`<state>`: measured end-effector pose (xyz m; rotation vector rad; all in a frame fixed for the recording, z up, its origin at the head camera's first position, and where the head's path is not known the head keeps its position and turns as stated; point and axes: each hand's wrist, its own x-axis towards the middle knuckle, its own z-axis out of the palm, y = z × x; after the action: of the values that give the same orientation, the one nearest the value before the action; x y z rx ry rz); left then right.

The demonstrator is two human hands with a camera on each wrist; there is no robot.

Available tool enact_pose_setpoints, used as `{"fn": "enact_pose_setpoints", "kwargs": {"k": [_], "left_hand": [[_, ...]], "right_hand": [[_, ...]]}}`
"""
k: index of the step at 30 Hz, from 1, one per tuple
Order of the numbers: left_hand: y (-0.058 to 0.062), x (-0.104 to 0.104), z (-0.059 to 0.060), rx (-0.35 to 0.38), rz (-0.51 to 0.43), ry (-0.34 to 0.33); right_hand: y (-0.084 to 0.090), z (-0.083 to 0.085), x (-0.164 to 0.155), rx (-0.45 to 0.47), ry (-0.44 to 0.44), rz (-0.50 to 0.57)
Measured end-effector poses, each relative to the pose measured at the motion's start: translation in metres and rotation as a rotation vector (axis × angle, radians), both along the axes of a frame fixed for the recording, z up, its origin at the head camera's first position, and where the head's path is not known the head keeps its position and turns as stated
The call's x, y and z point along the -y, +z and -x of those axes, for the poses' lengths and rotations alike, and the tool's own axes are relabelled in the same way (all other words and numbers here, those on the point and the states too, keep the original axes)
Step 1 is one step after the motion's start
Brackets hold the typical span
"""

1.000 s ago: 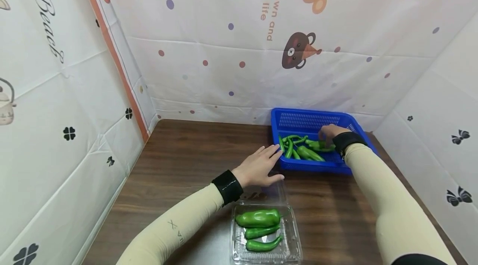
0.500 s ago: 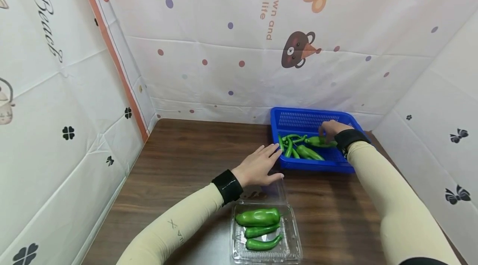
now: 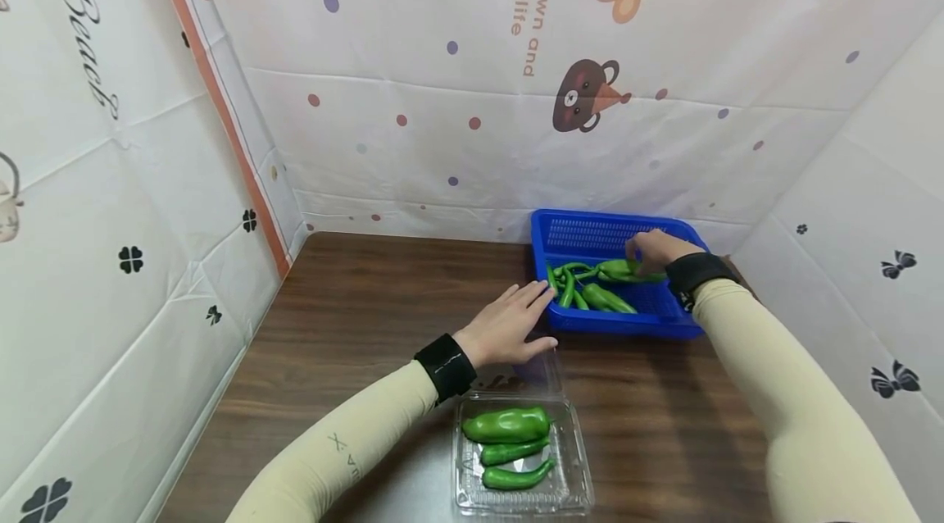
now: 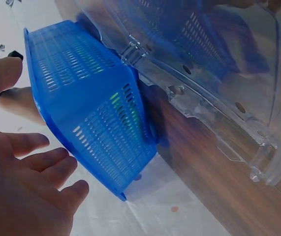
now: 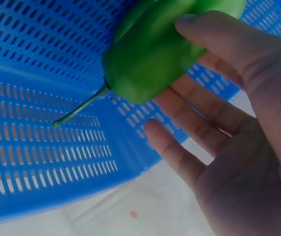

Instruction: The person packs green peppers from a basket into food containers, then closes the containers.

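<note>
right hand (image 3: 652, 248) fingers pinch green pepper (image 3: 623, 269) over blue basket (image 3: 674, 326); loose hold, could drop; left hand (image 3: 509, 325) fingers flat, apart

Dark wooden table (image 3: 354, 318). White backdrop sheets (image 3: 457, 80) with coloured dots, cartoon bears, clover and bow prints; lettering partly cut off, apparently "Beach" at left.

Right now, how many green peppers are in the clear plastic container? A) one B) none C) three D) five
C: the head view shows three green peppers lying in the clear plastic container, one fat one above two slimmer ones.
</note>
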<state>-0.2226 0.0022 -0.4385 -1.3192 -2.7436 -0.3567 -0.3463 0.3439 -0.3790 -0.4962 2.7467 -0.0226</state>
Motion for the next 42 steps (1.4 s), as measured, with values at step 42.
{"fn": "enact_pose_setpoints", "kwargs": {"k": [42], "left_hand": [[-0.003,0.029,-0.011,0.066,-0.094,0.008]], "right_hand": [[0.016,-0.050,0.020,-0.204,0.242,0.216]]}}
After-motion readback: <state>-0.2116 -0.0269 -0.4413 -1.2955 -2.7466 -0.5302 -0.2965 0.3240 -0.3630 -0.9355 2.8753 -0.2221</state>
